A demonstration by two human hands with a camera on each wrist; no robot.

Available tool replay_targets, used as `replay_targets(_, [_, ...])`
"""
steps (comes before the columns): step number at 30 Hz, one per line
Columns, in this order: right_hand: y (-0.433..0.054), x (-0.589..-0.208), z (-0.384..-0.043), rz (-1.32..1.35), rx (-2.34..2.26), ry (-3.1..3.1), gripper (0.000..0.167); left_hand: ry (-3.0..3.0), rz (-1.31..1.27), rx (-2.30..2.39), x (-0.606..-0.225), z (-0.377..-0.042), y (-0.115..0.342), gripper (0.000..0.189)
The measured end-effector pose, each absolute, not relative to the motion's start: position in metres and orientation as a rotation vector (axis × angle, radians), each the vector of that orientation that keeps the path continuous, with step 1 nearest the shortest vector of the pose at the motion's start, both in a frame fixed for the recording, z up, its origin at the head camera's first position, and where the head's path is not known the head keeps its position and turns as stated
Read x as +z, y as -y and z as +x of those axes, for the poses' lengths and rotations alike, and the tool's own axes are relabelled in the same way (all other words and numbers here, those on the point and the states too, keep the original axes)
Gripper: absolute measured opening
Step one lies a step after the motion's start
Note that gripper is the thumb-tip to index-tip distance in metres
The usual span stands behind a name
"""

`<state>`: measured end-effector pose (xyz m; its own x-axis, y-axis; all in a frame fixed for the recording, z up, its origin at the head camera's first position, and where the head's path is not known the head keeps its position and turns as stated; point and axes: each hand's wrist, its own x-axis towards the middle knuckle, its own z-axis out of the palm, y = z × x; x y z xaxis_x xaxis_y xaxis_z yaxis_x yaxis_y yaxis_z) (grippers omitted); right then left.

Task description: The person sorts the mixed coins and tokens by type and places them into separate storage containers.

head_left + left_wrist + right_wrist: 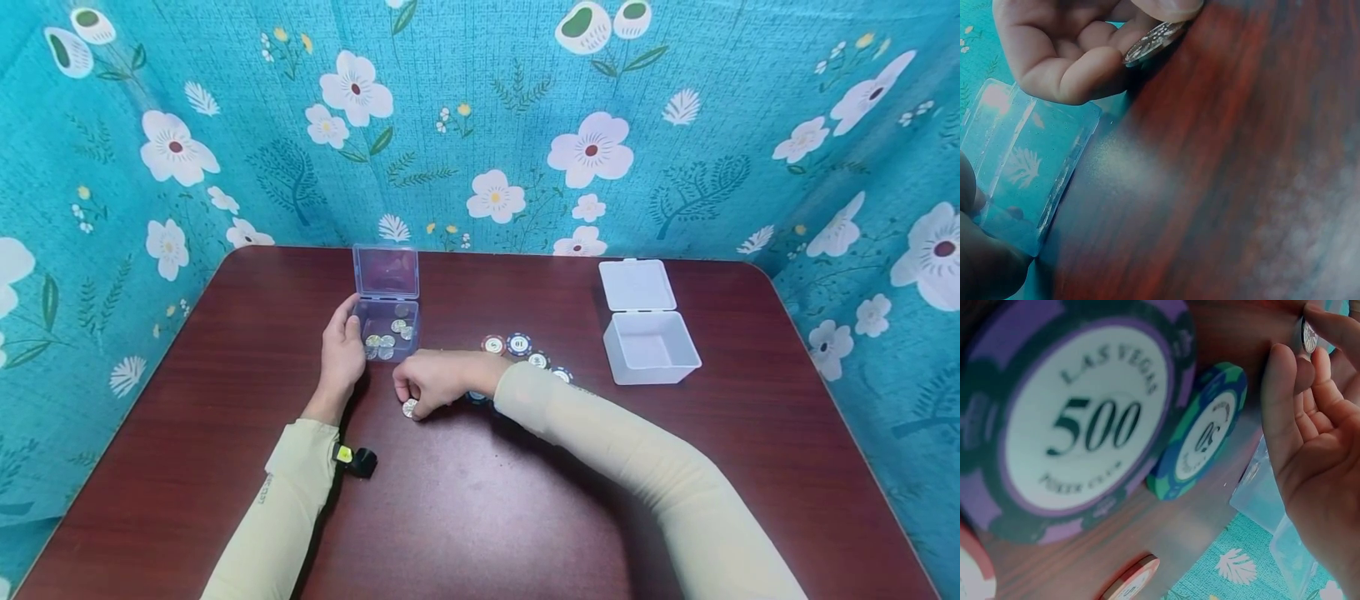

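Note:
A silver coin [410, 408] is pinched between the thumb and fingers of my right hand [435, 379], low over the table in front of the clear plastic box [417, 323]. In the left wrist view the coin [1155, 44] shows tilted, nearly edge-on. The box stands with its lid [386, 272] up, and several silver coins [399, 326] lie inside it. At its left side my left hand [341, 350] grips the wall, thumb toward the near corner. The right wrist view shows the coin [1309, 336] at the fingertips.
Several poker chips [519, 344] lie on the table, partly hidden by my right forearm; a purple-edged 500 chip [1094, 428] appears large in the right wrist view. A white plastic box [652, 375] with its lid up stands at the right. A flowered blue cloth [450, 125] hangs behind.

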<state>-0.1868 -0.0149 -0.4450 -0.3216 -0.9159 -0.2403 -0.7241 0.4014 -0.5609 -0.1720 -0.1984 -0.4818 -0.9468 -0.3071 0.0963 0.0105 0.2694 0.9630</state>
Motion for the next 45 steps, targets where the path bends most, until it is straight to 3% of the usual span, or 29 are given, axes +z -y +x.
replay_targets(22, [0.013,-0.445,-0.184,-1.416,-0.563,-2.149,0.014,2.277,0.271,-1.745,-0.480,-0.172,0.197,0.044])
replay_targets(33, [0.007,-0.448,-0.184,-1.420,-0.621,-2.103,0.024,2.273,0.259,-1.744,-0.480,-0.172,0.197,0.044])
replay_targets(45, [0.000,-0.450,-0.183,-1.391,-0.666,-2.115,0.014,2.318,0.280,-1.711,-0.481,-0.170,0.198,0.045])
